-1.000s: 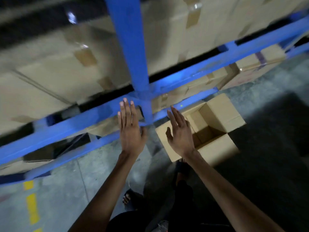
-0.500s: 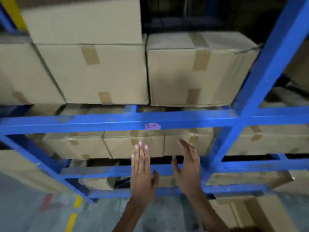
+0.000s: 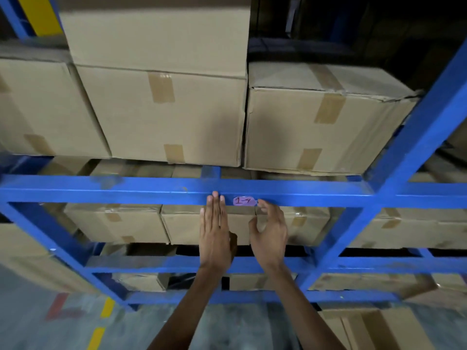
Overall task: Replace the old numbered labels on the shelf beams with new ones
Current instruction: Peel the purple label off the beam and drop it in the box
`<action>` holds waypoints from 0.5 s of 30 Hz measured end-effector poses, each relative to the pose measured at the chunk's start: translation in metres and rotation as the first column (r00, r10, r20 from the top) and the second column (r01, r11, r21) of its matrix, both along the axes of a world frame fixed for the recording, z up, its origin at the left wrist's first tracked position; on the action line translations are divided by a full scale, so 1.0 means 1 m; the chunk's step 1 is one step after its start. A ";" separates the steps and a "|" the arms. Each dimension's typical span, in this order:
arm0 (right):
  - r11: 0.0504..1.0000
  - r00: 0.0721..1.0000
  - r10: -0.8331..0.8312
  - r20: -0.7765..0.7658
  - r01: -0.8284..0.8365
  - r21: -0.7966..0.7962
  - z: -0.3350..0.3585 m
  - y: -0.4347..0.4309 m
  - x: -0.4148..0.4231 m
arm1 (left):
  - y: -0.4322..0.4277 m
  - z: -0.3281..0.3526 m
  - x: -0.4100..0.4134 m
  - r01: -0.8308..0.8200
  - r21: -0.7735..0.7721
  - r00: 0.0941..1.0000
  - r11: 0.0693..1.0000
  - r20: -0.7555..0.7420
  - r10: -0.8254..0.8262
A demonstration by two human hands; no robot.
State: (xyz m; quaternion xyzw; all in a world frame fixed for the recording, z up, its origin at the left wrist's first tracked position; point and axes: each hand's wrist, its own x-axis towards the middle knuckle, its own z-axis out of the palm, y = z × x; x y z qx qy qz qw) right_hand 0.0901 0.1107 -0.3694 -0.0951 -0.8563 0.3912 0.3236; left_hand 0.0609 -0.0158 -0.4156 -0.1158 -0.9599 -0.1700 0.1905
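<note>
My left hand (image 3: 216, 233) is flat, fingers straight and together, their tips (image 3: 215, 198) pressed on the blue beam (image 3: 151, 189) just left of the purple label (image 3: 244, 201) marked 1-4. My right hand (image 3: 270, 231) is loosely curled and holds nothing. Its forefinger reaches the label's right end while the thumb hangs below the label, so there is no pinch yet.

The risk I see is picking at that end with one fingertip. I could tear the label and leave a strip or glue on the paint, and a new one would sit badly over it. Hard scraping could also flake the paint. I would bring the thumb up and peel slowly. Neither hand holds a new label.

Just below the label, behind the beam, stands a taped cardboard box (image 3: 192, 223). Above the label two larger boxes (image 3: 166, 114) rest side by side, touching, with a third box (image 3: 151, 34) stacked on the left one. All are closed, so I cannot tell what they hold.
</note>
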 end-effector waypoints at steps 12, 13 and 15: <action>0.989 0.992 -0.084 -0.094 0.071 -0.133 0.000 -0.016 -0.015 | -0.010 -0.007 -0.008 -0.011 -0.119 0.999 0.993 -0.040 0.007; 0.989 0.992 -0.084 -0.097 0.072 -0.126 0.000 -0.017 -0.015 | -0.010 -0.006 -0.008 -0.008 -0.120 0.999 0.993 -0.038 0.003; 0.992 0.992 -0.085 -0.093 0.076 -0.097 0.000 -0.017 -0.013 | -0.011 -0.005 -0.006 -0.004 -0.128 0.999 0.992 -0.037 0.000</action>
